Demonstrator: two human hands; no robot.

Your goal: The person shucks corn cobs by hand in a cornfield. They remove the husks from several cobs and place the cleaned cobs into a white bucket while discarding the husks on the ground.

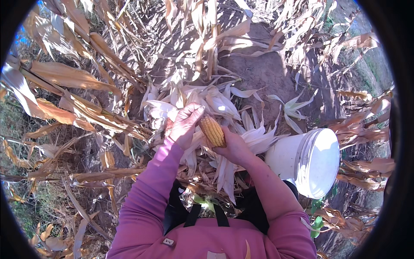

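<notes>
A yellow ear of corn (212, 132), its kernels bare along the visible side, is gripped near its lower end by my right hand (234, 147). My left hand (187, 124) is just left of the ear's upper end, with fingers curled and thumb against them. Reddish-brown corn silk (168, 124) shows at that hand's outer edge; whether the fingers pinch any of it or some husk is hidden. Pale dry husks (223, 105) lie heaped beneath and beyond both hands. More husk leaves (260, 137) spread to the right of my right hand.
A white plastic bucket (283, 153) lies on its side at the right, its mouth facing right. Dry corn stalks (77, 103) lean in from the left, and a standing stalk (212, 42) rises ahead. An opened husk (293, 108) lies on bare soil (262, 74).
</notes>
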